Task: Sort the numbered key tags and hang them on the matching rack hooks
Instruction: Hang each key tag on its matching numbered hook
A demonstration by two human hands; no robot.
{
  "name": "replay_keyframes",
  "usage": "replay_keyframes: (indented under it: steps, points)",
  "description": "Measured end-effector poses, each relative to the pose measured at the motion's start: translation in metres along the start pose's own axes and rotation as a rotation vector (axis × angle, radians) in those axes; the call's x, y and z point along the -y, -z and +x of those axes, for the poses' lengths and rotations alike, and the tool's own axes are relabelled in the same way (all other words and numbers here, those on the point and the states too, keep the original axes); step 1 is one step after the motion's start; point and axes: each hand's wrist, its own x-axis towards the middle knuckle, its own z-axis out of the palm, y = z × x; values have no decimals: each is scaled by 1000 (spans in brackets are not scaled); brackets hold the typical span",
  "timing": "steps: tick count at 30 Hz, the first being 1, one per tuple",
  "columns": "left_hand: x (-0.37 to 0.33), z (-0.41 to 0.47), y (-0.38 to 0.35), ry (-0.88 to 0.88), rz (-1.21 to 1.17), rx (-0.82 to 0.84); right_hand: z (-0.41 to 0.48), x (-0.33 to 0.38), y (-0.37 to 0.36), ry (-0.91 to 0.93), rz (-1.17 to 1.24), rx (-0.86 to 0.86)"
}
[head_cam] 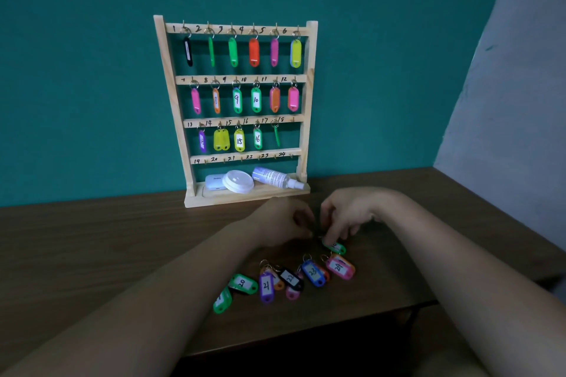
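A wooden key rack [311,76] stands against the teal wall, with tags hanging on hooks 1 to 17. Hook 18 and the bottom row, 19 to 24, are bare. Several loose tags lie on the table: a green one marked 20 [244,284], purple 21 [266,286], black 22 [291,278], blue 23 [313,272], pink 24 [339,267]. My right hand [346,214] pinches the ring end of a green tag [335,246] resting on the table. My left hand [283,223] is curled beside it, fingertips near the same ring; what it grips is hidden.
The rack's base shelf [245,197] holds a white case [214,182], a white round lid [238,181] and a spray bottle [275,177] lying on its side. The table's front edge [306,337] runs just behind the loose tags, and a pale wall rises at the right.
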Motion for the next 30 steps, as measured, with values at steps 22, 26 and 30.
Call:
replay_keyframes:
  steps: [22,26,30]
  points:
    - [-7,8,-15,44,53,-51,9,-12,0,91,155,-289]
    - [-9,9,-15,80,59,-67,10,-12,2,84,202,-343]
    - [-12,11,-16,149,67,-70,9,-12,6,105,262,-373]
